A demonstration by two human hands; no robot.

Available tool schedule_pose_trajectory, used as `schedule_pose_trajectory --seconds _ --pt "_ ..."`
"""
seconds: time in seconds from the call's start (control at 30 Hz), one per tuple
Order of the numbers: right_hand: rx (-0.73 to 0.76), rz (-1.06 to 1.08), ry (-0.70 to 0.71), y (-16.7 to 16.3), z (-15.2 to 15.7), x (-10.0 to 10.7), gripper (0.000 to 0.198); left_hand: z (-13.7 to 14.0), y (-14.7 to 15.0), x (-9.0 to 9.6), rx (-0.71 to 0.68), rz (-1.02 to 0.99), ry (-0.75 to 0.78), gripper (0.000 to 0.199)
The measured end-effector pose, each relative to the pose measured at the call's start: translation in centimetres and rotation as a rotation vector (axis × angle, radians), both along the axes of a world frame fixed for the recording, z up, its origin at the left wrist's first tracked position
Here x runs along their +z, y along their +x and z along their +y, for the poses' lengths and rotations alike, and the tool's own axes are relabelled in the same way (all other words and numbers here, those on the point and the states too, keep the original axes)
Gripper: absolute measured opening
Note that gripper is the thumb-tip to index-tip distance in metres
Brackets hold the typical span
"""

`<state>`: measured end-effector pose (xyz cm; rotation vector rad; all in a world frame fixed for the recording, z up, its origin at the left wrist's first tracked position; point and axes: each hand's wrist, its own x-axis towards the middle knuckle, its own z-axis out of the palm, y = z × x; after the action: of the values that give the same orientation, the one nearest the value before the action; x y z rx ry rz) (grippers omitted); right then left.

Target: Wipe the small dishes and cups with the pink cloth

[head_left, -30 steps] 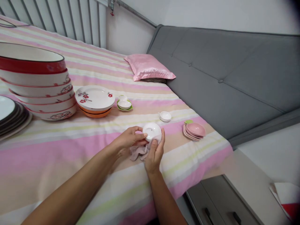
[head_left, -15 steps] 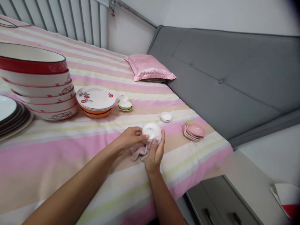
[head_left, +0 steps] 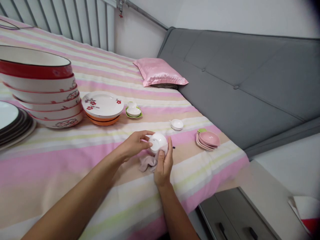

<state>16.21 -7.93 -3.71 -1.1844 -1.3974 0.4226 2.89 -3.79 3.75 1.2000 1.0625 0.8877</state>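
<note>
My left hand is closed on the left edge of a small round white dish, thumb in front and fingers behind. A pale pinkish cloth is bunched under the dish, its loose end hanging down. My right hand presses part of this cloth against the dish's right side and lower edge. The dish is tilted, and a small dark spot shows on its face. Just right of my right fingers a tiny dark tip sticks out; I cannot make out what it belongs to. Beyond sits a stack of small white dishes.
On the striped bedspread stand tall red-rimmed bowls, dark-edged plates, flowered plates, green-edged dishes and pink dishes. A pink pillow lies by the grey headboard. A drawer cabinet is lower right.
Both hands have shifted slightly left with the dish, which is now tilted differently. The cloth covers more of its right side, and a small dark tip has appeared beside my right fingers.
</note>
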Motion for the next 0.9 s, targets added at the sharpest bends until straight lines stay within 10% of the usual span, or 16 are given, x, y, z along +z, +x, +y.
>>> schedule_pose_trajectory --seconds 0.47,0.9 --pt "-0.069 0.045 0.005 0.0 0.2 0.1 0.054 -0.6 1.7 -0.3 0.031 -0.197 -0.256 0.036" --pt "-0.077 0.072 -0.027 0.1 0.1 -0.1 0.055 -1.2 2.1 -0.3 -0.016 0.113 -0.167 0.040"
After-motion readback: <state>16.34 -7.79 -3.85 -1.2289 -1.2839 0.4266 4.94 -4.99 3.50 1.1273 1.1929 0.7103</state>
